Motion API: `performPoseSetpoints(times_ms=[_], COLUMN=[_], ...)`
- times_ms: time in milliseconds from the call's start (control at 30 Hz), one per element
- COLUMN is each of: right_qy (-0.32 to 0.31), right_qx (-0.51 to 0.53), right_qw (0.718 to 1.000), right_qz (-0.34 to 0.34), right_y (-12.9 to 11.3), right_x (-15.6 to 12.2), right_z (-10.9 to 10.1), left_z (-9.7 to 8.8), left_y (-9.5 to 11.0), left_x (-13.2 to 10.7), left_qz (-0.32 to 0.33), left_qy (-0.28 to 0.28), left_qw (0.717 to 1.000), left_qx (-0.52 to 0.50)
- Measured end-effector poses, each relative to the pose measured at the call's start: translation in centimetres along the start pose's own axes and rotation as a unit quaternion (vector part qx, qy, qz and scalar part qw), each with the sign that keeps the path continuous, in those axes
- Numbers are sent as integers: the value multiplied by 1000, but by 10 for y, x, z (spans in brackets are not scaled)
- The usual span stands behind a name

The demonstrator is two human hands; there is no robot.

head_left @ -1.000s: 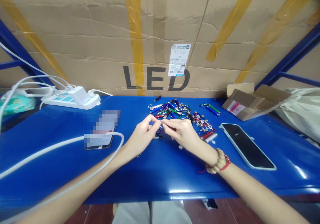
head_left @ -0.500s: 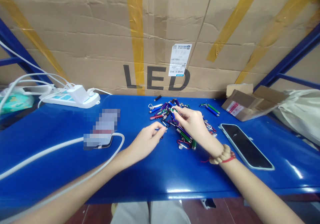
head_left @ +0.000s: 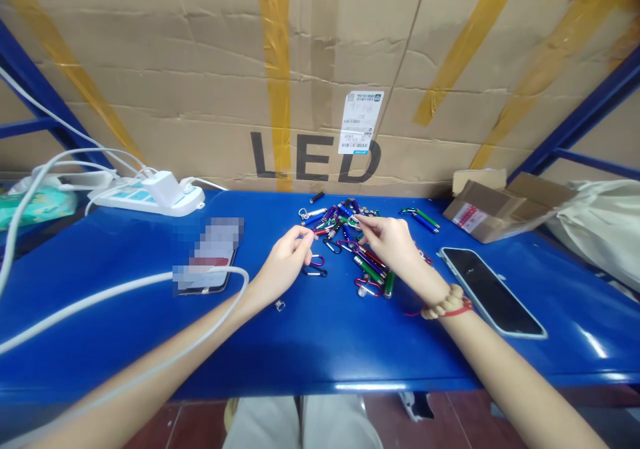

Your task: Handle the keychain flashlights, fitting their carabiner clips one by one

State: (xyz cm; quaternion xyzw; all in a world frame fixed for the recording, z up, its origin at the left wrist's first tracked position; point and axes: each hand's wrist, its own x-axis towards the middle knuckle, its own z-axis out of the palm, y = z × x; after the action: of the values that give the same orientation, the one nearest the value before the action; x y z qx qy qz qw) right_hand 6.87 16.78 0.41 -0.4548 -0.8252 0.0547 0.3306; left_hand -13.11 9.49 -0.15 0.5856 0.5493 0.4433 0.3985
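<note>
At the left edge of a pile of small keychain flashlights (head_left: 367, 267) and carabiners, my left hand (head_left: 287, 262) is closed, its thumb and forefinger pinched together. Whatever it may hold is hidden. A purple carabiner (head_left: 318, 260) and a black carabiner (head_left: 316, 272) lie just below those fingers. Over the pile, my right hand (head_left: 390, 239) pinches a pale metallic carabiner (head_left: 353, 223) between thumb and fingertips. Green, red, blue and purple tubes lie partly beneath this hand. A small metal clip (head_left: 280, 306) rests on the table near my left wrist.
The blue table (head_left: 320, 349) backs onto a large cardboard box (head_left: 200, 89). A phone (head_left: 493, 292) and a small open carton (head_left: 483, 209) are on the right. On the left are a power strip (head_left: 190, 202), another phone (head_left: 215, 262) and a white cable (head_left: 120, 290) crossing my left forearm.
My left hand has moved up and slightly left, uncovering the purple and black carabiners and the metal clip. My right hand has shifted slightly right, still pinching the carabiner.
</note>
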Motion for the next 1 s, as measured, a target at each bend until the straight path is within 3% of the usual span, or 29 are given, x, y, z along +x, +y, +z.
performPoseSetpoints(times_ms=[167,367,467,667,900,1000], right_qy=[6,-121,-153,-63,-102,-93], right_qx=[0,119,140,153,255,317], right_qw=[1000,985,978,985,960,941], right_qz=[11,8,-2,-42,46,79], right_y=[-4,-20,-22,-28,-40,-38], right_x=[-1,-5,-7,-9,-13,-12], right_z=[-2,-3,0,0,0,3], left_z=[0,-2,-2,-2,0,0], left_y=[-4,-5,-3,-3,-7,-2], left_x=[2,5,4,2,2,1], left_qz=[19,28,36,43,98,50], left_qy=[22,28,23,-12,-33,-12], left_qw=[999,999,999,999,994,998], left_qx=[26,17,23,10,21,-26])
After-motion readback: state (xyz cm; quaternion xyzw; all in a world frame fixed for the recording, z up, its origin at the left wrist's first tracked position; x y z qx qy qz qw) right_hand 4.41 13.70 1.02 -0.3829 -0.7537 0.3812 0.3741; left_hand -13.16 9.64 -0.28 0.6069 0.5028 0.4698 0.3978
